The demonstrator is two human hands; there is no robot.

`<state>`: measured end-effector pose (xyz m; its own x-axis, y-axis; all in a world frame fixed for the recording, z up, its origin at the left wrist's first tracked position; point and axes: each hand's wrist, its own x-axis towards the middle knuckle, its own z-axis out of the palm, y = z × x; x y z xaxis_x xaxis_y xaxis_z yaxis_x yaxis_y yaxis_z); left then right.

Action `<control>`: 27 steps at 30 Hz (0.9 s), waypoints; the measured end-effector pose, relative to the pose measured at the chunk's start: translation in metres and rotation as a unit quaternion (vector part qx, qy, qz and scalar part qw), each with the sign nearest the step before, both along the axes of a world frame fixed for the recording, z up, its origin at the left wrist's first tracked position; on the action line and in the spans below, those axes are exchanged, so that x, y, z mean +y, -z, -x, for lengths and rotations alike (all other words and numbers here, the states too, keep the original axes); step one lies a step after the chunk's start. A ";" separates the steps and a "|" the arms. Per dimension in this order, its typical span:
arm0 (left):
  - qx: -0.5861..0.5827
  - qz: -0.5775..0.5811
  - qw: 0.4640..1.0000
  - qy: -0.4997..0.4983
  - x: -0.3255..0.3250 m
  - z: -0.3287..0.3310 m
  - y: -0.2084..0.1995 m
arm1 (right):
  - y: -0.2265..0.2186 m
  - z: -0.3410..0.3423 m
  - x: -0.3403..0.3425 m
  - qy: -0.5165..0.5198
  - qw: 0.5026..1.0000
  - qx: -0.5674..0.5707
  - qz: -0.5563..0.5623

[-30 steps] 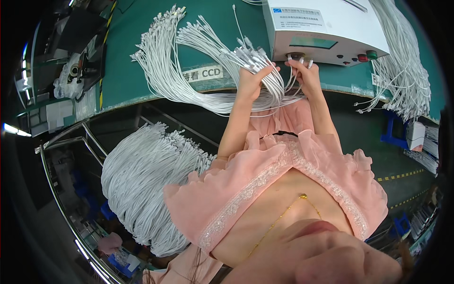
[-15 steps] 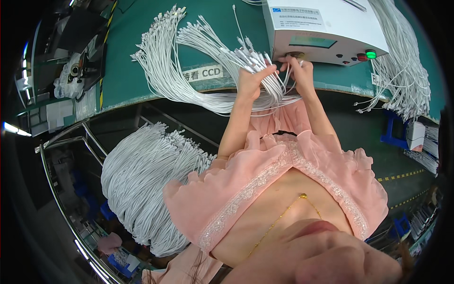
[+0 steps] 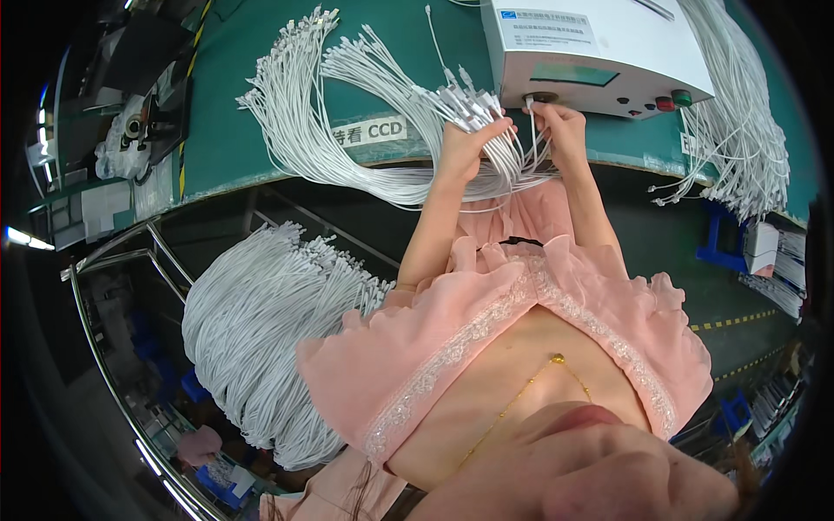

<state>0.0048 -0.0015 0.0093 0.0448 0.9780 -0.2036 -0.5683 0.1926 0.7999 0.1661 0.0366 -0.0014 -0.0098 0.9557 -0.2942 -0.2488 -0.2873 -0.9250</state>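
My left hand [image 3: 466,149] is closed round a bundle of white cables [image 3: 506,160], whose plug ends fan out above the fingers. At the front of a white tester box [image 3: 569,76], my right hand [image 3: 560,126] pinches the plug of one white cable [image 3: 532,130] by the round socket [image 3: 543,97]. Whether the plug sits in the socket cannot be made out. The box carries a small screen [image 3: 575,75], a red button [image 3: 665,103] and a green button [image 3: 681,98], which looks unlit.
On the green table [image 3: 234,143] lies a curved cable bundle [image 3: 295,104] to the left. Another heap of cables [image 3: 738,113] hangs over the edge at right. A large cable pile [image 3: 261,339] rests on a metal-railed cart [image 3: 95,339] at lower left.
My right hand has shifted slightly down and right, and the plug in its fingers now shows. The green button's light has gone out. My left hand keeps its grip on the bundle.
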 end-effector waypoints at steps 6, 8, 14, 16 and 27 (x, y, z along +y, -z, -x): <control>-0.010 0.032 0.999 -0.028 0.000 0.002 -0.010 | -0.002 -0.002 0.003 -0.004 1.000 -0.003 0.009; -0.008 0.035 0.999 -0.028 0.001 0.001 -0.014 | -0.002 -0.001 0.004 -0.004 1.000 -0.007 0.013; 0.017 0.014 1.000 -0.004 0.000 -0.001 -0.006 | -0.005 0.007 -0.004 -0.047 0.995 -0.052 -0.069; 0.029 0.013 1.000 0.001 -0.004 -0.006 -0.004 | -0.012 0.006 -0.015 -0.069 0.993 -0.047 -0.078; 0.011 0.031 0.999 0.022 -0.002 -0.004 0.003 | 0.000 -0.005 -0.005 -0.010 0.999 0.032 0.010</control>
